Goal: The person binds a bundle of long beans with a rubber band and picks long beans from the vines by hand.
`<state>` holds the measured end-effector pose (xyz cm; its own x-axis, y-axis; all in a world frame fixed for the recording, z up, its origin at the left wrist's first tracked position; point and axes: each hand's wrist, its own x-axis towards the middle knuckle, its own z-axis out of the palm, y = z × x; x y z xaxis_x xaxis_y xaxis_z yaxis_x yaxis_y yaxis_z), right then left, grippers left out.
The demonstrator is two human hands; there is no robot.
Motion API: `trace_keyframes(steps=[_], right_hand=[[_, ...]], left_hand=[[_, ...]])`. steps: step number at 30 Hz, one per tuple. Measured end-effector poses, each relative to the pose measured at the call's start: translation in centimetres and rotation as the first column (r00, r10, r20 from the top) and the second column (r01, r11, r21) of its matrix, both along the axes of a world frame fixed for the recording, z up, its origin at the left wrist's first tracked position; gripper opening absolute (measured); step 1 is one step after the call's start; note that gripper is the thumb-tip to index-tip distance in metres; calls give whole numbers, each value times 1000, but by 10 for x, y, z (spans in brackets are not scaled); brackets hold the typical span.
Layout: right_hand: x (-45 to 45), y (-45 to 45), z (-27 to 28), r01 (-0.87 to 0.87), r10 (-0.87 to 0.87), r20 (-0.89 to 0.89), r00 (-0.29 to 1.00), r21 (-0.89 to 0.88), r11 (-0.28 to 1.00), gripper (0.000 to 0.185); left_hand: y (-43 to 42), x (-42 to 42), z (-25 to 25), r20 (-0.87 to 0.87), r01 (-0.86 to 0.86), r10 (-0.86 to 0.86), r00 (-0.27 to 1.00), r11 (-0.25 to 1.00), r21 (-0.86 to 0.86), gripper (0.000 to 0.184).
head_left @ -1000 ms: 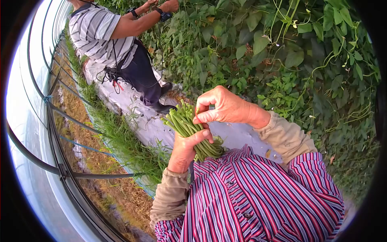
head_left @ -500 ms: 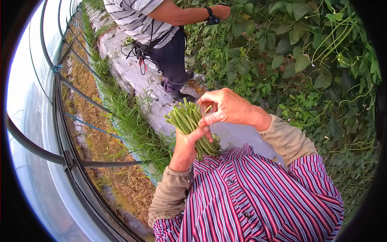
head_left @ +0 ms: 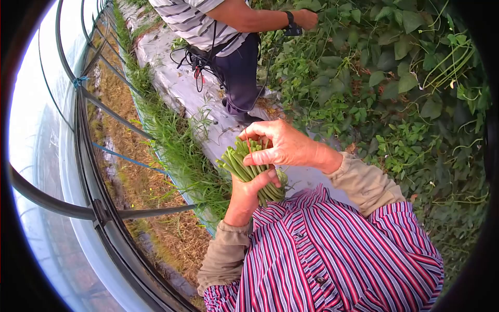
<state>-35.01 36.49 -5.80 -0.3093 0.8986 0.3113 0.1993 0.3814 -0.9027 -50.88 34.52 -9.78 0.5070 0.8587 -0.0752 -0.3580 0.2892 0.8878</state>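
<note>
A thick bundle of long green beans (head_left: 237,164) is held in front of my chest, its cut ends tilted up and to the left. My left hand (head_left: 248,190) is closed around the bundle from below, the thumb lying across the beans. Over the top ends curves my right hand (head_left: 283,144), its fingers and thumb bent around a thin reddish rubber band (head_left: 248,144) by the beans. How far the band goes round the bundle is hidden. The lower part of the bundle hangs towards my striped shirt.
Ahead stands another person in a striped shirt (head_left: 195,23), one hand (head_left: 306,20) reaching to the climbing bean plants (head_left: 343,83) on the right. Pale sheeting (head_left: 171,73) covers the path. Grass (head_left: 179,151) and curved greenhouse pipes (head_left: 117,117) line the left.
My right hand has moved slightly left and down, over the bean ends, bringing the rubber band against them. My left hand still grips the bundle. The view has shifted a little.
</note>
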Motion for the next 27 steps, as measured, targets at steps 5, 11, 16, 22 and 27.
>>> trace_keyframes(steps=[5, 11, 16, 22, 27], right_hand=[[4, -10, -11, -74, 26, -198, 980, -239, 968, 38], [10, -40, -23, 80, -114, -119, 986, -254, 964, 33], [19, -56, -30, 150, -155, -65, 986, -69, 986, 34], [28, -64, -27, 100, -104, -22, 994, -145, 984, 36], [35, -66, -38, 119, -120, -9, 993, -52, 992, 33]], left_hand=[[-6, 1, -12, -34, 25, -25, 999, 1000, -9, 30], [-14, 5, -27, -72, 92, -93, 993, 996, -22, 35], [-19, 11, -29, -87, 213, -211, 974, 977, 14, 44], [-19, 16, -35, -68, 326, -325, 943, 945, 4, 48], [-19, 18, -38, -52, 375, -378, 924, 925, -57, 50]])
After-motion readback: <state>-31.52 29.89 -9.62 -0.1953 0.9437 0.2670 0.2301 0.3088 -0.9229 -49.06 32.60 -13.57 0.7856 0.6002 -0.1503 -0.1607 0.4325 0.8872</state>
